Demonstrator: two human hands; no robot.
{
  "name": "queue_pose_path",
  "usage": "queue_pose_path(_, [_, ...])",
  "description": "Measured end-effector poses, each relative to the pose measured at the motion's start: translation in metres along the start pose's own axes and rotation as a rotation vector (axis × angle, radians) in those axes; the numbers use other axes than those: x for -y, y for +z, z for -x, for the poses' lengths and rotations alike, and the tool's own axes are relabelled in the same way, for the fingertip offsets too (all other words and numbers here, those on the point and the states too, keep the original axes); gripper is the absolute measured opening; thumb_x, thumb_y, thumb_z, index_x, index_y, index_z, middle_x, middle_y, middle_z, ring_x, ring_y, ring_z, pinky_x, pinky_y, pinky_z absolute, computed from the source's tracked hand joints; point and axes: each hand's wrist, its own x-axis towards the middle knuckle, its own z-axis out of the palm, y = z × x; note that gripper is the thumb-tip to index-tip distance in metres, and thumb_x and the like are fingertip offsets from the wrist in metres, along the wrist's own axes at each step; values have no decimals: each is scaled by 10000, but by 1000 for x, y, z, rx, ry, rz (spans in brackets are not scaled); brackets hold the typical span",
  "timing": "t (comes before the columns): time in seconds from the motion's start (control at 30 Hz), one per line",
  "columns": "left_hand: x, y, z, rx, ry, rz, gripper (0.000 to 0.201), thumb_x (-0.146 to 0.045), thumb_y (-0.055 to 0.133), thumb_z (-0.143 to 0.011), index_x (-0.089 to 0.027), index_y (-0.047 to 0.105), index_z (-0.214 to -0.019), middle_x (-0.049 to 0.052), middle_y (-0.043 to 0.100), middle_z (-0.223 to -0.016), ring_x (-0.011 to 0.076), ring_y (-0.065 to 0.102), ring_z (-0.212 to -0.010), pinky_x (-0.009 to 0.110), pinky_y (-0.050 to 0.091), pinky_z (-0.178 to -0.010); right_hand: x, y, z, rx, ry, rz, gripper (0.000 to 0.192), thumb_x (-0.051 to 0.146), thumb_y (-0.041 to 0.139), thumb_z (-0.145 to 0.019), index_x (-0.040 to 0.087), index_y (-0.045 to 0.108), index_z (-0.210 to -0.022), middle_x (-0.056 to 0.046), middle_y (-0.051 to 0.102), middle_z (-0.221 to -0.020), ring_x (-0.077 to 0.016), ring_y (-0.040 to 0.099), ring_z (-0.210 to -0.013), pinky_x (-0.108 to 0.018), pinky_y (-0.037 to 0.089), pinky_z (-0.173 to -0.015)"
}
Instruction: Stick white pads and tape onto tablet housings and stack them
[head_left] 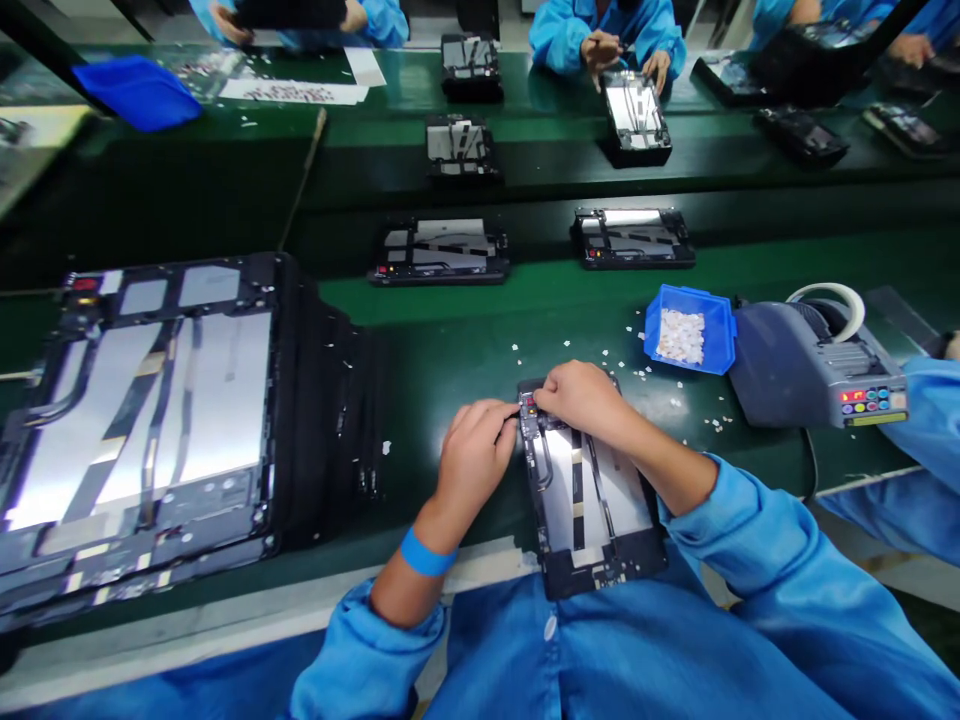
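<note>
An opened tablet back panel [592, 500] with silver shielding and black flex cables lies at the near edge of the green bench, its lower end over my lap. My left hand [476, 455] rests curled against its upper left corner, fingertips pinching at the frame. My right hand [581, 398] covers the top edge, fingers pressed down near a small red part. Both hands touch the tablet's top corner; whether a small piece is between the fingers is hidden.
A tall stack of the same tablet panels [150, 420] stands at the left. A blue tray of small white pieces [686, 330] and a grey tape dispenser [817, 370] sit to the right. More tablets [439, 250] lie on the belt; other workers' hands [626, 55] are across.
</note>
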Motion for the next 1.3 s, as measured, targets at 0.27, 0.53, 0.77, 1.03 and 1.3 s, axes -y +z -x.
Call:
queue_pose_path(0.27, [3,-2,-3,55,98,-148,326,-189,509,-1014,-239,739,-1239,96,748,-1052,249,639,-950,382,484,-863,-3,7,-3,-31,-16,3,233,309,664,-855,223,726,-646,-23,699,-634,-170,613,-606,-275,296,-543])
queue_pose_path(0.53, [-9,-5,-7,147,80,-259,335,-154,553,-969,-283,748,-1209,112,700,-1029,257,591,-861,374,459,-749,-24,15,12,-130,-246,-82,187,258,593,-977,196,758,-914,-41,754,-871,-182,666,-817,-267,426,-724])
queue_pose_path(0.77, [7,-11,-19,200,-30,78,405,-77,479,-919,-256,779,-1123,71,722,-1059,235,651,-989,364,512,-893,-57,36,31,-187,-707,167,359,145,514,-1028,256,688,-1322,-75,680,-1023,-201,564,-903,-313,441,-847])
queue_pose_path(1.03, [-4,-14,-53,201,-281,92,233,-221,564,-906,-220,778,-999,62,783,-961,240,697,-850,327,501,-758,-54,16,22,-110,-762,271,361,145,552,-1011,266,681,-1325,-72,649,-990,-212,539,-888,-303,426,-773])
queue_pose_path(1.3, [-2,-14,-81,541,-480,280,154,-315,616,-846,-184,687,-886,33,720,-783,191,666,-687,280,461,-611,-73,33,8,-237,-714,61,385,127,479,-1022,226,672,-1340,-72,652,-1008,-203,564,-893,-308,449,-808])
